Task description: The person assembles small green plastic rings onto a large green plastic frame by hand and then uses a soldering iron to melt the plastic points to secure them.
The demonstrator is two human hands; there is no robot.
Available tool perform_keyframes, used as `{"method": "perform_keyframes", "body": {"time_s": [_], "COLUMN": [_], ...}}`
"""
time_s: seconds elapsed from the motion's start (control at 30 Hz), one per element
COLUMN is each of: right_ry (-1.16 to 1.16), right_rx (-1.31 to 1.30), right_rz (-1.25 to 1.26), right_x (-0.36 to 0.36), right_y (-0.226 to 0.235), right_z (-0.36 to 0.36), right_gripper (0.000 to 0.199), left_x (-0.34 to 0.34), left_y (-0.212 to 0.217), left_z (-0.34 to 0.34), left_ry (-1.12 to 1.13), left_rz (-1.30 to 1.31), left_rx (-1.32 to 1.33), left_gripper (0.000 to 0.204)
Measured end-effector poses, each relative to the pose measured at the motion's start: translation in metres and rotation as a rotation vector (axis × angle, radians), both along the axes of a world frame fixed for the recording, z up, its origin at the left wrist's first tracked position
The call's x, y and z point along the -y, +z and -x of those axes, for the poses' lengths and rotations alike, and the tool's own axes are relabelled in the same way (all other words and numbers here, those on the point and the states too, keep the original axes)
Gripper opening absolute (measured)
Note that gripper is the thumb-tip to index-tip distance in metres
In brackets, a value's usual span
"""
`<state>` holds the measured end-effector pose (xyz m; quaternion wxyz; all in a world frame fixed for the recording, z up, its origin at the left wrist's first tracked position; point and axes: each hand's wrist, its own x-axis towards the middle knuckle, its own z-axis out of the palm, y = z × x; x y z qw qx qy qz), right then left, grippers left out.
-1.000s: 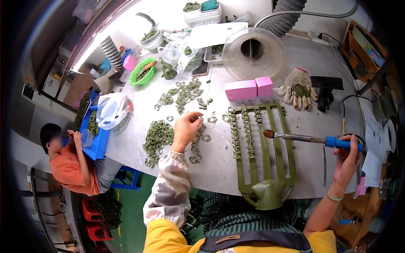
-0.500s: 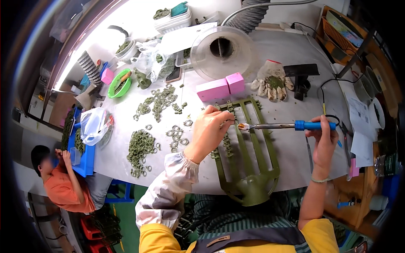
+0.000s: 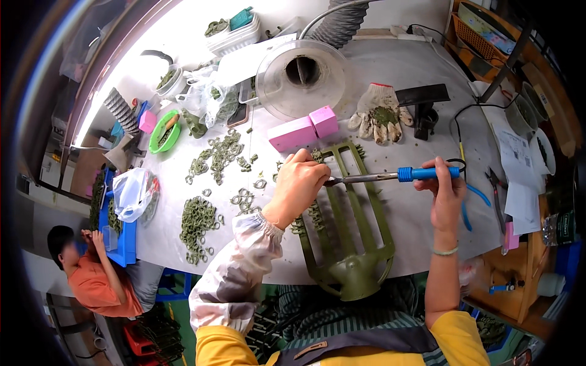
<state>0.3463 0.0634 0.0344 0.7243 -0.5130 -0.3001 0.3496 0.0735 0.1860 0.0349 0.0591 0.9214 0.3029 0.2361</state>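
Note:
My right hand point(image 3: 445, 195) grips the blue handle of a soldering iron point(image 3: 427, 173), its cord leaving the handle's end. The metal shaft points left, and its tip sits right at the fingers of my left hand point(image 3: 299, 186). Those fingers are pinched together over the left bar of a dark green slotted frame point(image 3: 345, 226); whatever they hold is hidden. Small green pieces line that bar. The frame lies on the table with its funnel-shaped end toward me. Left of it are a heap of small green rings point(image 3: 198, 229) and a looser scatter of rings point(image 3: 223, 152).
Behind the frame stand pink blocks point(image 3: 293, 134), a clear round hood point(image 3: 268, 85), a stained glove point(image 3: 381, 113) and a black stand point(image 3: 424, 107). Pliers point(image 3: 495, 192) lie right. A green bowl point(image 3: 165, 131) stands left, where a co-worker point(image 3: 101, 277) sits beside a blue tray point(image 3: 127, 235).
The iron's tip has come in against my left fingers, and the iron has shifted left with my right hand. The whole view has also shifted slightly.

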Motion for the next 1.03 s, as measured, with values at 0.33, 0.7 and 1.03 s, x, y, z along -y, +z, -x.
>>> {"method": "perform_keyframes", "body": {"time_s": [0.33, 0.7, 1.03], "right_ry": [-0.008, -0.086, -0.093], "right_rx": [0.002, -0.005, 0.034], "right_rz": [0.004, 0.004, -0.005], "right_x": [-0.001, 0.020, 0.035], "right_y": [-0.004, 0.019, 0.018], "right_z": [-0.008, -0.021, -0.027], "right_gripper": [0.030, 0.023, 0.031], "left_x": [-0.003, -0.008, -0.011], "left_y": [-0.002, 0.018, -0.037], "left_z": [-0.001, 0.012, 0.102], "left_ry": [-0.016, -0.023, 0.413], "left_rz": [0.004, 0.062, 0.357], "left_rx": [-0.023, 0.055, -0.027], "left_gripper": [0.008, 0.017, 0.049]}}
